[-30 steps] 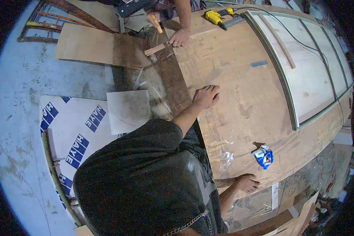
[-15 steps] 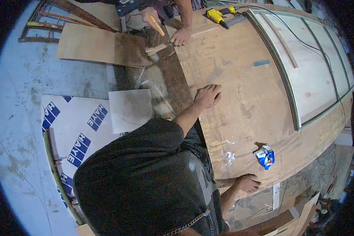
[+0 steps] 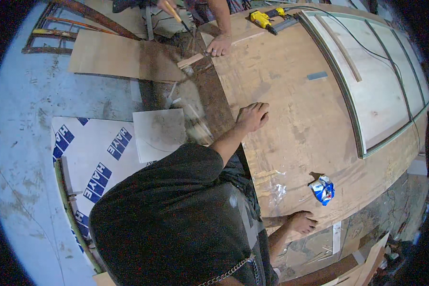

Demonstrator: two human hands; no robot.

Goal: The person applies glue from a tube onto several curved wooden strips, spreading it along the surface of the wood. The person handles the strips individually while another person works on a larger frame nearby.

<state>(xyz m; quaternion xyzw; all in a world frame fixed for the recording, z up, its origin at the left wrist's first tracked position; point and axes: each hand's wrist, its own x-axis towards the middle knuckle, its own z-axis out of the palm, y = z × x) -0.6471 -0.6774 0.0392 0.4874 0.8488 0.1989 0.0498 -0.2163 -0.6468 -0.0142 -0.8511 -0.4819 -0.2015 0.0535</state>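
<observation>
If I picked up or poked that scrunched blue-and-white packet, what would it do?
The packet would probably feel floppy, since its wrapper looks thin and creased. It may be light for its size, as it looks crumpled rather than tightly filled. Pushed along the table, it likely wouldn't roll far, because its shape is lumpy.

Your left hand [image 3: 254,116] curls downward, so its palm and whatever lies under it are hidden from you. You can't see beneath your right hand [image 3: 302,222] either, and your black shirt [image 3: 162,219] covers that upper arm before running off the lower edge. The top edge cuts off most of the co-worker [image 3: 219,19], whose light-handled tool [image 3: 176,14] is too blurred at its far end to identify. Dark clutter [image 3: 396,252] near the lower-right rim defies sorting out.
</observation>
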